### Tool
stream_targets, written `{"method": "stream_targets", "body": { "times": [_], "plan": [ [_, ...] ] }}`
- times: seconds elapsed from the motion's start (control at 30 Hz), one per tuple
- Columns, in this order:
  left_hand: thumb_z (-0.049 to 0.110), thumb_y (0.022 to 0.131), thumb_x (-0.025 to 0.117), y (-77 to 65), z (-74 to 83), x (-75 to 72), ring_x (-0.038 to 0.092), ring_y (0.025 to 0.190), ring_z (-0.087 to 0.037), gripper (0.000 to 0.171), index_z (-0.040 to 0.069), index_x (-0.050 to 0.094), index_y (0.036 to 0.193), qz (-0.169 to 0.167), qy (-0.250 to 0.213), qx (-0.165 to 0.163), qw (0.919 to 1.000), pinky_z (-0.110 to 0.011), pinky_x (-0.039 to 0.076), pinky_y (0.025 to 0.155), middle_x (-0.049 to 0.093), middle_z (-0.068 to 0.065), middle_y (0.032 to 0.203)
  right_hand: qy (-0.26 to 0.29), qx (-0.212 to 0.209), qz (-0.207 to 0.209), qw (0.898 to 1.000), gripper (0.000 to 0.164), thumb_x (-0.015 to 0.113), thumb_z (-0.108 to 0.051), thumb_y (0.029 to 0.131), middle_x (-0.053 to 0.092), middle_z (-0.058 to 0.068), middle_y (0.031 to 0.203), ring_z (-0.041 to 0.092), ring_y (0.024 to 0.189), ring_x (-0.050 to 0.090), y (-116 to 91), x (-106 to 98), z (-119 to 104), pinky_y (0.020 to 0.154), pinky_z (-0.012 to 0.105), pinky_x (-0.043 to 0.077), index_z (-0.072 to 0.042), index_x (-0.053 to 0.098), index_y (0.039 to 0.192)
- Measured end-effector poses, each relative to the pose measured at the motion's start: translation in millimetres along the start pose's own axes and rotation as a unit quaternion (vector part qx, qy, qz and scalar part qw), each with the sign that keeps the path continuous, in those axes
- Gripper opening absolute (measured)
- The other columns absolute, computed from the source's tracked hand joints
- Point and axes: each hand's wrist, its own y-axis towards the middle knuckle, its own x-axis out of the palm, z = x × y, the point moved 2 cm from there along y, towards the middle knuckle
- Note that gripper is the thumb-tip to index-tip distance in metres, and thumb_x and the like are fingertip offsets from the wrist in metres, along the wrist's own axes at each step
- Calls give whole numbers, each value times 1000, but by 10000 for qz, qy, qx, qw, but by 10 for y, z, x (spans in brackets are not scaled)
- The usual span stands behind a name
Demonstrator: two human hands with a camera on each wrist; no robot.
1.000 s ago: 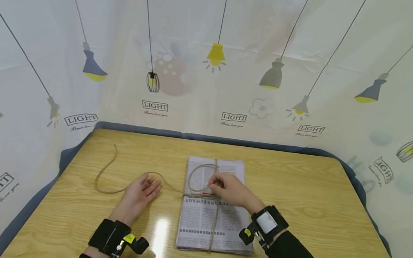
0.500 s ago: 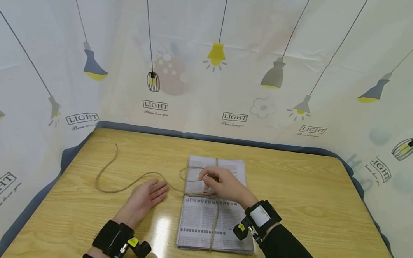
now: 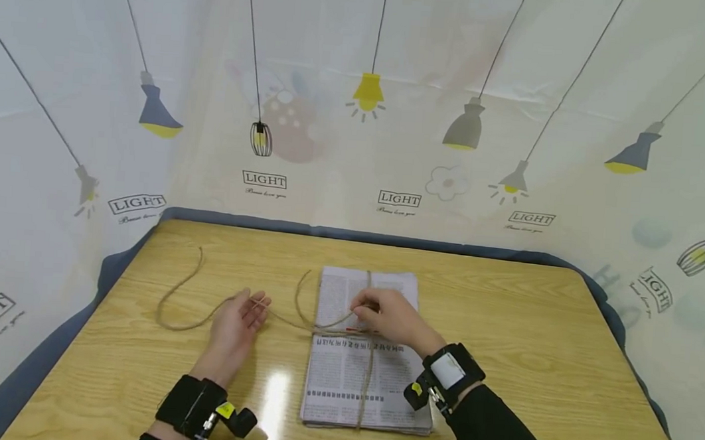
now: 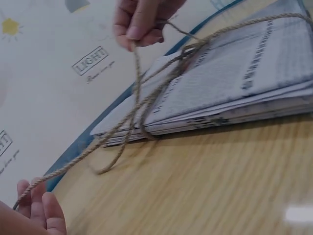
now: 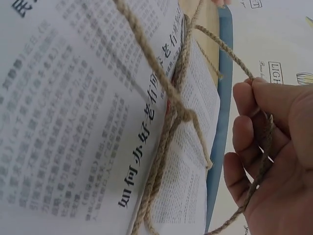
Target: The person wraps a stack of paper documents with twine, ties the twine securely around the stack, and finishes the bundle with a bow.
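1. Newspaper stack (image 3: pixel 335 372) lies on the surface (image 3: pixel 520 335), twine (image 5: pixel 148 53) around it.
2. Left hand (image 3: pixel 236 330): relaxed, twine crossing its fingers.
3. Right hand (image 3: pixel 393 323): pinching twine above the stack.
4. Twine: its crossing could slacken if the pinch slips.

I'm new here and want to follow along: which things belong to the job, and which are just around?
Part of the job:
newspaper stack
twine, wrapped round the stack
right hand, pinching the twine
left hand, twine across its fingers

Just around:
wooden table under the stack
lamp-print sheet behind the table
wrist cameras
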Motion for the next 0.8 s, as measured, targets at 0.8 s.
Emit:
{"method": "stream_targets", "body": {
  "times": [0.8],
  "plan": [
    [42,95,42,72,339,592,61,80,-14,35,20,60,117,-456,3787,2511,8896,-34,52,70,64,-6,90,-223,-44,252,9994,10,57,-22,91,63,-10,86,5,78,57,-87,-84,-12,72,26,47,-18,66,94]
  ]
}}
